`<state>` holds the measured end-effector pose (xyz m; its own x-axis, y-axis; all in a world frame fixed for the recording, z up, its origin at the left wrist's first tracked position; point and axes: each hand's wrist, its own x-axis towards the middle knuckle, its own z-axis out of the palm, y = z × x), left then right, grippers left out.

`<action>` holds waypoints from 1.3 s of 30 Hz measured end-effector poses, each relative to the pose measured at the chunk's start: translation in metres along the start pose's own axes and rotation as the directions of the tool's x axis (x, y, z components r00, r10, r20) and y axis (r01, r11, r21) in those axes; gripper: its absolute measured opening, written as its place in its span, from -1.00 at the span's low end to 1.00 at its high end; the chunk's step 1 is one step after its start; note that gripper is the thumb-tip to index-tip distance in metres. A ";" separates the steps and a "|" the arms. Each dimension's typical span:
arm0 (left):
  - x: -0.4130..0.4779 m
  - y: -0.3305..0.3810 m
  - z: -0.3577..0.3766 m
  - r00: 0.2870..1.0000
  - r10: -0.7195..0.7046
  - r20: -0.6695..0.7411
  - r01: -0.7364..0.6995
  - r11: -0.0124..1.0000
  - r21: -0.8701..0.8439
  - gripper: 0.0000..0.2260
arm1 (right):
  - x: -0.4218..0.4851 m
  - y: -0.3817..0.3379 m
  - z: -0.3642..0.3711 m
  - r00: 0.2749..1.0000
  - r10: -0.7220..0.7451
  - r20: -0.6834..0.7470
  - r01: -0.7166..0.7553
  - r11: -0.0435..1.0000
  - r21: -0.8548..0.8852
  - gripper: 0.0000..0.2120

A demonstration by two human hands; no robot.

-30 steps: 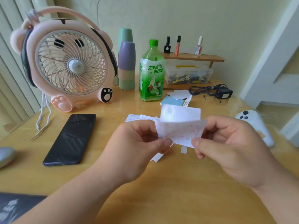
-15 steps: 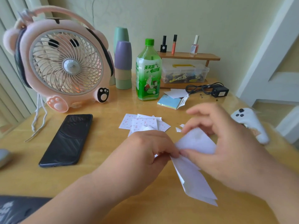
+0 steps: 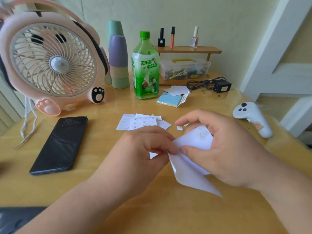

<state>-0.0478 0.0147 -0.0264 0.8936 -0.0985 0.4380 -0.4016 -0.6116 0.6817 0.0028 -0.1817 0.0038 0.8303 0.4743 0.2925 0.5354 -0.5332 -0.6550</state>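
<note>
White and creased: holding a paper sheet point(image 3: 190, 173) in the lower centre of the frame, low over the wooden tabletop point(image 3: 101, 191). Pinching its left edge between thumb and forefinger of the left hand point(image 3: 143, 149), with the remaining fingers curling in toward the palm. Gripping its upper part with the right hand point(image 3: 224, 149), laying the thumb across the sheet so that it is meeting the left thumb tip, curling the fingers over the top edge and keeping the forefinger raised above it. Letting one long pointed corner trail toward the lower right, close to the tabletop; touching it or not, impossible to tell.

Sharing the tabletop with a small overlapping pile of red-speckled paper pieces point(image 3: 140, 123) lying flat just above the hands, and a tiny white scrap point(image 3: 179, 128) just to the right of the pile. Also sharing it with a dark phone point(image 3: 60, 144) lying face up at the left, a pink fan point(image 3: 52, 65) standing in the upper left, a green bottle point(image 3: 146, 68) standing at upper centre, a pad of coloured notes point(image 3: 170, 99) just beside the bottle, and a white controller point(image 3: 251, 117) lying at the right edge.
</note>
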 end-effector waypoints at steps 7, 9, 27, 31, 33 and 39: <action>0.000 -0.001 0.001 0.998 0.031 0.047 -0.030 0.999 -0.017 -0.86 | -0.001 0.000 0.002 0.997 0.015 0.075 -0.016 1.000 0.016 -0.62; 0.000 -0.001 0.000 0.997 -0.039 0.063 0.041 0.999 -0.029 -0.80 | 0.000 0.004 0.002 0.996 0.011 0.083 -0.013 1.000 0.023 -0.60; 0.007 0.006 -0.010 0.849 -0.418 0.323 0.499 0.836 -0.228 -0.91 | 0.008 0.013 -0.013 0.984 0.016 0.178 -0.053 0.976 0.209 -0.67; 0.007 0.004 -0.011 0.843 -0.404 0.356 0.510 0.811 -0.286 -0.90 | 0.010 0.015 -0.014 0.984 0.042 0.175 -0.076 0.979 0.190 -0.68; 0.007 0.004 -0.010 0.844 -0.407 0.351 0.512 0.807 -0.294 -0.91 | 0.010 0.014 -0.013 0.985 0.039 0.171 -0.071 0.981 0.183 -0.69; 0.006 0.003 -0.008 0.833 -0.425 0.355 0.533 0.788 -0.308 -0.90 | 0.010 0.014 -0.011 0.983 0.010 0.185 -0.039 0.988 0.151 -0.66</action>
<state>-0.0449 0.0181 -0.0169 0.9861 -0.1003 -0.1328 0.0983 -0.2929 0.9511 0.0204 -0.1924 0.0050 0.7929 0.5900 0.1521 0.4731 -0.4390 -0.7638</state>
